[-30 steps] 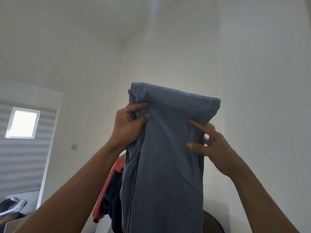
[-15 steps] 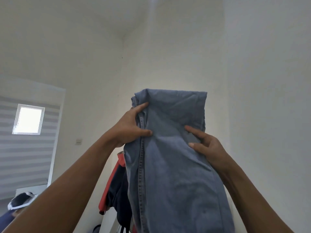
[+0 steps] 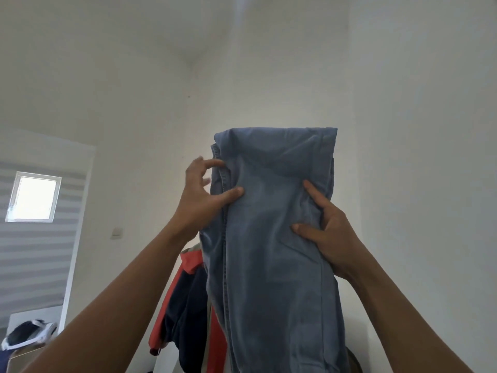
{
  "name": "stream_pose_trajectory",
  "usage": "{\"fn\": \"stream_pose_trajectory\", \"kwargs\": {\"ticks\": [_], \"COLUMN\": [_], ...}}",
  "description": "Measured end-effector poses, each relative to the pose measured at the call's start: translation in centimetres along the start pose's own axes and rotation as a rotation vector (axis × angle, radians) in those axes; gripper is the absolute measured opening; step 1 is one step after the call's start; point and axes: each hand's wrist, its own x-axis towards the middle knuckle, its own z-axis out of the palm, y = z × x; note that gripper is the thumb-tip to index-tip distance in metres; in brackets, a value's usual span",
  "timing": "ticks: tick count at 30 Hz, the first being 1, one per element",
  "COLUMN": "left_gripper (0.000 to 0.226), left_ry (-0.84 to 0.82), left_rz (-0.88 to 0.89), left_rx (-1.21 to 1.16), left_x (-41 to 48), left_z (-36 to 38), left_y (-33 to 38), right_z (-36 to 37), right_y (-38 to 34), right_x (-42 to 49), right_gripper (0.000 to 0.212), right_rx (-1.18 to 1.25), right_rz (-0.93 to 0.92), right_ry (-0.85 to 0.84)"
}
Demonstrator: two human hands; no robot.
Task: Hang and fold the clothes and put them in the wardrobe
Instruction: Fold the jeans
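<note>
Holding a pair of blue jeans (image 3: 274, 238) up high and near, doubled over at the top with a fold as the upper edge and the legs hanging down out of shot. Pinching the left seam with the left hand (image 3: 200, 200), thumb flat on the front and fingers curled round behind. Gripping the right edge with the right hand (image 3: 330, 238), thumb and forefinger pressed on the denim, other fingers tucked behind the cloth. Judging this as mid-fold: halved lengthwise and bent across once, by the look of it, but not yet squared up, laid down or put away. Spotting a red and navy garment (image 3: 185, 305) hanging just behind the jeans on the left, apparently up already, on a support hidden from here. Seeing no wardrobe at all, so counting the stowing as yet to do. Looking for a surface and finding none: no tabletop, bed or floor in shot. Taking in plain white walls meeting at a far corner, white ceiling above, a small bright window (image 3: 33, 196) far left among striped blinds, a wall switch (image 3: 117, 232) to the right of that, and something dark with white trim (image 3: 27, 335) low in the left corner.
</note>
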Motion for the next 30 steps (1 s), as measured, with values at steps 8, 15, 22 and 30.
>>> {"fn": "stream_pose_trajectory", "kwargs": {"ticks": [8,15,22,30], "left_gripper": [0.138,0.118,0.086,0.036], "left_ry": [-0.198,-0.135,-0.12,0.086], "left_rz": [-0.382,-0.315,-0.199,-0.148], "left_rx": [-0.537,-0.425,-0.469,-0.394], "left_x": [-6.7,-6.4,-5.9,-5.4], "left_z": [2.3,2.6,2.1,2.0], "left_y": [-4.5,-4.0,-3.9,-2.9], "right_z": [-1.1,-2.3,-2.0,-1.2], "right_y": [-1.7,-0.2,0.1,0.3], "right_x": [2.5,3.4,4.0,2.1], "right_gripper": [0.078,0.076,0.055,0.087], "right_rx": [0.007,-0.072,0.25,0.24], "right_rz": [-0.017,0.251,0.473,0.476], "right_ry": [0.048,0.01,0.077,-0.102]}}
